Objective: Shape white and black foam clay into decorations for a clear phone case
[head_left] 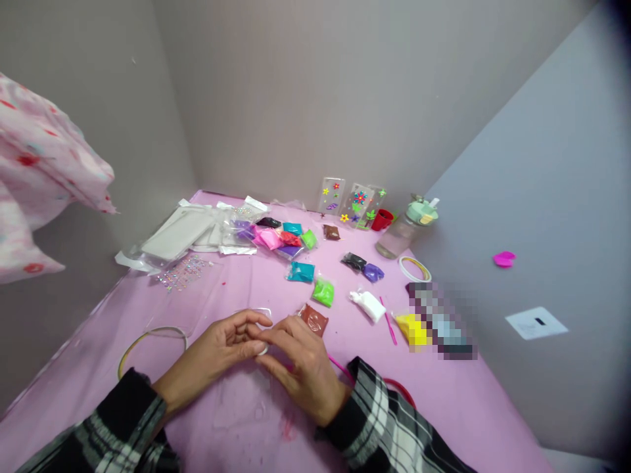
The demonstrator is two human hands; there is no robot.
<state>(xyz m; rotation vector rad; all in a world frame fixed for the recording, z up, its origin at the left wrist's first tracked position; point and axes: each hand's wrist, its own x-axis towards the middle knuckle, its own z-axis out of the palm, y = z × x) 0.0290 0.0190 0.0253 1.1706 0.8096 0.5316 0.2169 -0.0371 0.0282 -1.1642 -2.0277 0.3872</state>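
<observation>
Your left hand (224, 345) and right hand (300, 364) meet low over the pink tabletop (444, 401), and between their fingertips you pinch a small white lump of clay (262, 350). It is pale, rounded and mostly hidden, with only a sliver showing under your right thumb, so its full shape cannot be told. The fingers of both hands are curled closed on it, the left from the left side, the right from above and the right.

Just beyond your right hand lies a brown clay packet (314, 318). Further back sit a green packet (323, 292), a teal packet (300, 271) and a white packet (369, 304), each apart from the others. A yellow packet (413, 328) lies to the right, with a thin pink stick (388, 325) beside it. Decorated clear phone cases (352, 200) lean against the far wall.
</observation>
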